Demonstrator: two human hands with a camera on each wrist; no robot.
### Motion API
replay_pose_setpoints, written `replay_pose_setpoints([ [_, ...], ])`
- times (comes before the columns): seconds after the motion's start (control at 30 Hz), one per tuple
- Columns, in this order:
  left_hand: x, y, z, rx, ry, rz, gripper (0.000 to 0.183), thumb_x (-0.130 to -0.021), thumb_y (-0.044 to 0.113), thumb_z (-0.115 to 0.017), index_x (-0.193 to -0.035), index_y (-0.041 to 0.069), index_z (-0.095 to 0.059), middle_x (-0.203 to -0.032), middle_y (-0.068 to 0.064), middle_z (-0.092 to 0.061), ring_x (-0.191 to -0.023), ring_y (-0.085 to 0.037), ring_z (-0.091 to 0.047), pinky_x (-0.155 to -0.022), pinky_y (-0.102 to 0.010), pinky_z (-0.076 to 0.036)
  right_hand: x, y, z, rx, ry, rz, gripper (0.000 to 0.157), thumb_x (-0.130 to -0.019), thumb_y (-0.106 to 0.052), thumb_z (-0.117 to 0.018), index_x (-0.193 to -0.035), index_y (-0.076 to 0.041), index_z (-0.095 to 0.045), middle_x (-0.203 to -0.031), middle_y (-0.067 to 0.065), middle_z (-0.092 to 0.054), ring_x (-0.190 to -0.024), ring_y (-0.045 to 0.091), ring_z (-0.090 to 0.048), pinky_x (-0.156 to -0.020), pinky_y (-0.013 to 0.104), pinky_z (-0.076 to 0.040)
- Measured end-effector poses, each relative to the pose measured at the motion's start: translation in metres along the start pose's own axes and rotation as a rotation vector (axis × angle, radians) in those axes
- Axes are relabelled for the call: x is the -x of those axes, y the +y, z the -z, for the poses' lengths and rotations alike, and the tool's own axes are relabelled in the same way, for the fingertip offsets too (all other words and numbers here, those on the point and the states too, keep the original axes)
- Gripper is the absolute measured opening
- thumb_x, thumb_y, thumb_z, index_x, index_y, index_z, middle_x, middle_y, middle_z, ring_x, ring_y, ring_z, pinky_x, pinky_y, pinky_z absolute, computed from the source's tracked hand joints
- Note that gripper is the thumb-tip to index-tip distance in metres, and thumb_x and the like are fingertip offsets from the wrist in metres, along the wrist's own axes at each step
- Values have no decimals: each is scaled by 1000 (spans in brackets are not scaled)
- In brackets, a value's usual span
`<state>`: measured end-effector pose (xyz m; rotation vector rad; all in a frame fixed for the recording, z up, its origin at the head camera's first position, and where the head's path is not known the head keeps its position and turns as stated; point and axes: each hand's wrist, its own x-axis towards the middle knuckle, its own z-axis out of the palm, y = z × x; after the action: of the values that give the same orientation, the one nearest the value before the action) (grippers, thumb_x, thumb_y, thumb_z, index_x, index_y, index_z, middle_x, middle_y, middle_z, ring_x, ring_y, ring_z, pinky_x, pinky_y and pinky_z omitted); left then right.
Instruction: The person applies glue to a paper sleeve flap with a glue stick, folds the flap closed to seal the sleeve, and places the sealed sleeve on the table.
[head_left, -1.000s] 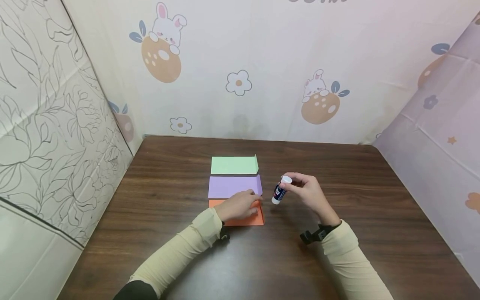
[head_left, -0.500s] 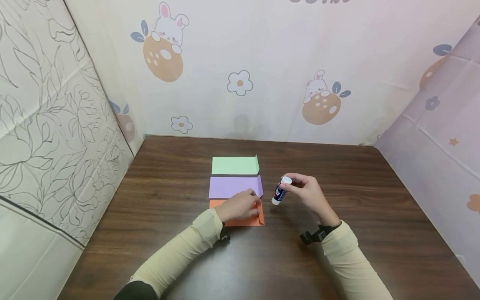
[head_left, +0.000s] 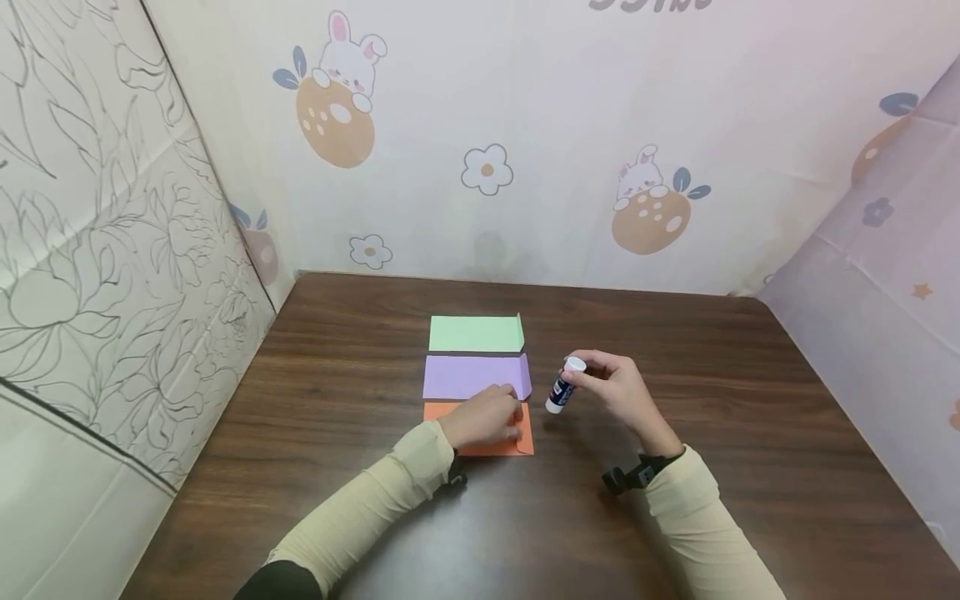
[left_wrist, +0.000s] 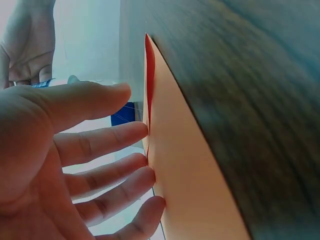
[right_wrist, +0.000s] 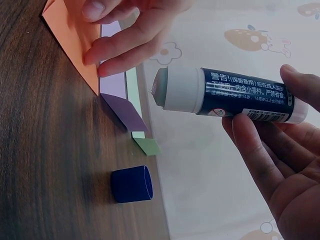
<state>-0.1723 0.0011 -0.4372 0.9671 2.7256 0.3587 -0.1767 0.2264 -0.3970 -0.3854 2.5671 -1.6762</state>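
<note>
My left hand (head_left: 487, 415) rests its fingertips on an orange paper envelope (head_left: 465, 448), beside its right-end flap, with the fingers loosely bent. In the left wrist view, the folded flap (left_wrist: 150, 70) lies close to the paper with a slight gap under it. My right hand (head_left: 617, 385) pinches an uncapped glue stick (right_wrist: 245, 96) between thumb and fingers. The stick is tilted, its glue end lower, just right of the envelopes and apart from them. Its label is navy with white print. A navy cap (right_wrist: 131, 185) stands on the table in the right wrist view.
Behind the orange one, a purple envelope (head_left: 465, 377) and a green envelope (head_left: 474, 334) lie in a column on the dark wooden table (head_left: 352, 350), their right-end flaps raised. A patterned curtain (head_left: 555, 217) hangs behind the table.
My left fingertips have drawn in slightly at the orange envelope's right end. The right hand keeps the glue stick in nearly the same place. The head view has shifted a little.
</note>
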Motion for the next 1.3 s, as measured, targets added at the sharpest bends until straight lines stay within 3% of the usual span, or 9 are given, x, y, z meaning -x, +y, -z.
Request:
replay_pose_setpoints([
  [0.43, -5, 8, 5, -114, -20, -58, 14, -88, 26, -71, -85, 12, -70, -91, 0, -62, -82, -14, -54, -75, -24, -44, -1, 2, 1, 6, 10, -3, 33, -88, -16, -73, -113, 3, -66, -100, 15, -66, -80, 14, -62, -73, 25, -57],
  [0.67, -5, 13, 2, -178, -18, -22, 17, -88, 19, -67, -100, 8, -72, -103, -5, -63, -86, -17, -52, -73, -25, -48, -2, 3, 0, 1, 15, 8, 32, -87, -16, -73, -112, 3, -67, -99, 15, -66, -80, 15, -63, -73, 27, -58],
  [0.9, -6, 14, -10, -244, 38, -19, 19, -91, 19, -65, -105, 8, -73, -106, -6, -65, -86, -17, -56, -73, -26, -52, -1, 4, 1, 6, 11, 8, 32, -88, -18, -73, -113, 2, -67, -99, 13, -66, -79, 12, -62, -73, 27, -58],
  [1.1, -5, 18, -11, -336, 108, -82, 12, -92, 13, -63, -96, 12, -75, -97, -4, -70, -77, -16, -61, -69, -26, -50, -1, 2, 0, -15, 9, 4, 33, -87, -19, -74, -112, 1, -67, -96, 2, -67, -79, 12, -63, -73, 25, -58],
  [1.3, -4, 19, -8, -299, 121, -76, 9, -88, 13, -66, -86, 14, -75, -86, -2, -69, -75, -15, -61, -67, -27, -49, -3, 6, -2, -40, 7, 28, 32, -86, -16, -75, -111, 3, -67, -92, -3, -67, -78, 11, -64, -73, 31, -59],
])
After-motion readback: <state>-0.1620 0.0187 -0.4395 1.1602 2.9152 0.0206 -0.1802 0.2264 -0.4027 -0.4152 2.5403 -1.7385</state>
